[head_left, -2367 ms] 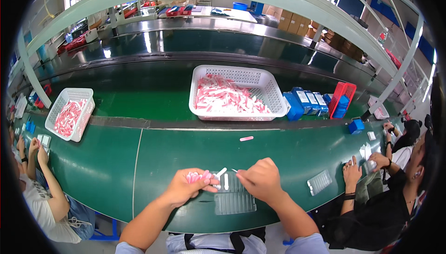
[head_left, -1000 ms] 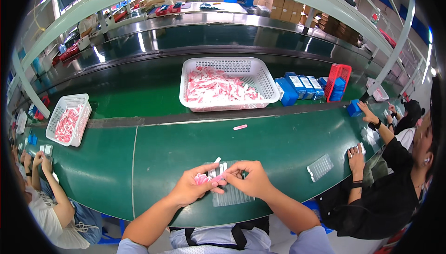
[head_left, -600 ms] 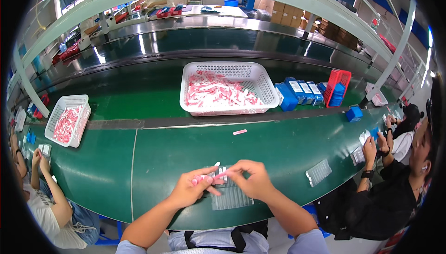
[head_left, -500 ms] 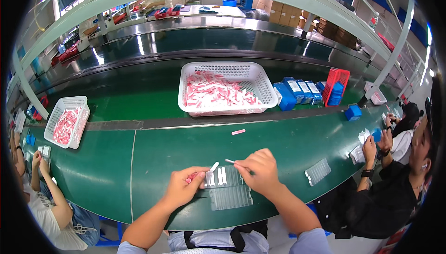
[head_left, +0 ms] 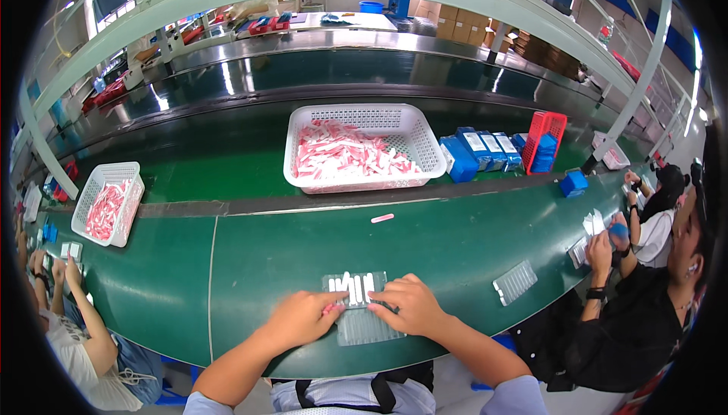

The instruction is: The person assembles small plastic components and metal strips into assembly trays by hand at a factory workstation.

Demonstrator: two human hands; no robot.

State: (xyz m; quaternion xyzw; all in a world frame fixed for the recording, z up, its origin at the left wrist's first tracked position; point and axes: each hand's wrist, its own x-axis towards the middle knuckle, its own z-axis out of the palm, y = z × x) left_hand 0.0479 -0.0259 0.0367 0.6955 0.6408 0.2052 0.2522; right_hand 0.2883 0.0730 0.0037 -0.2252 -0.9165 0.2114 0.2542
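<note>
A clear plastic blister tray lies on the green table right in front of me, with several small white pieces slotted upright in its far row. My left hand rests on the tray's left side, fingers closed around a small pink piece. On the tray's right side my right hand presses down, fingertips touching the white pieces. A big white basket of pink-and-white pieces stands farther back at the centre.
One loose pink piece lies on the green belt. A smaller basket sits far left. Blue boxes and a red crate stand right of the big basket. A spare tray lies right. Other people work at both sides.
Both hands have come down from holding a piece above the tray and now rest on it. The white pieces now stand in the tray's far row.
</note>
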